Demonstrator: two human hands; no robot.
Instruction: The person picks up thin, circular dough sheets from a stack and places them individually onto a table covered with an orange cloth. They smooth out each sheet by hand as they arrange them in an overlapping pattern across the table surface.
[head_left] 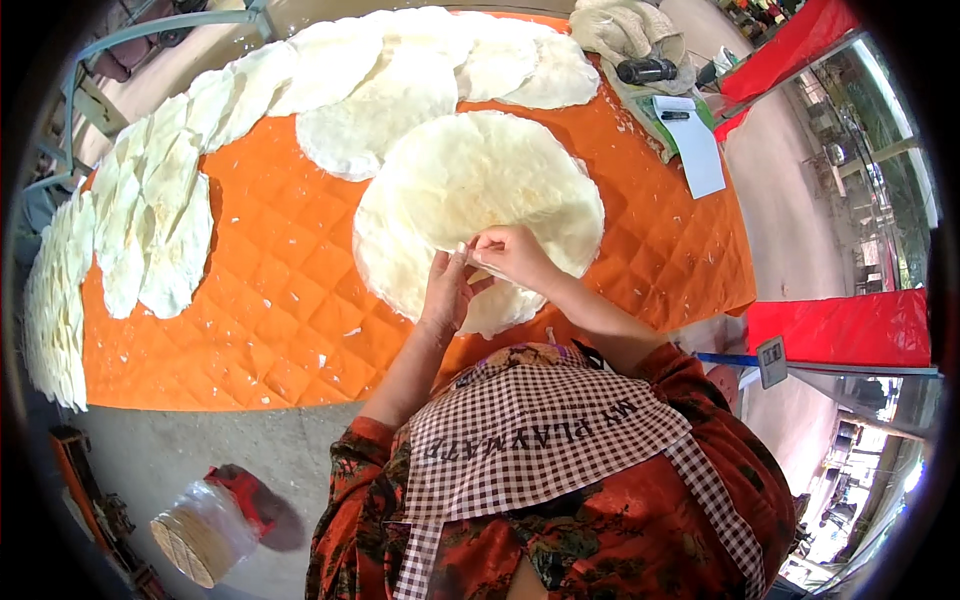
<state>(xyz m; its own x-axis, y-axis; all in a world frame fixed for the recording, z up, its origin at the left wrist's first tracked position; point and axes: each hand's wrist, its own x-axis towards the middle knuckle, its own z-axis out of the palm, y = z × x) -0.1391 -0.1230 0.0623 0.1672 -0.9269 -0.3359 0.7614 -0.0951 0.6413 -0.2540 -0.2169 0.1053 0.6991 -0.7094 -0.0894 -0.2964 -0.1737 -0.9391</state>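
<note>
A thin, round, off-white sheet (470, 170) with ragged edges lies on top of a similar sheet on an orange quilted cloth. My right hand (515, 258) pinches the near edge of the upper sheet between thumb and fingers. Close beside it, my left hand (452, 290) holds the same edge, its thumb pointing up and its fingertips almost meeting the right hand's. Part of the near rim is hidden behind my hands. The kind of sheet cannot be told for sure.
Overlapping off-white sheets (350, 60) line the far and left sides of the orange cloth (270, 270). At the far right are a notepad (695, 150) with a pen, a dark bottle (646, 70) and pale sacking (620, 30). A plastic-wrapped bundle (200, 535) sits on the floor.
</note>
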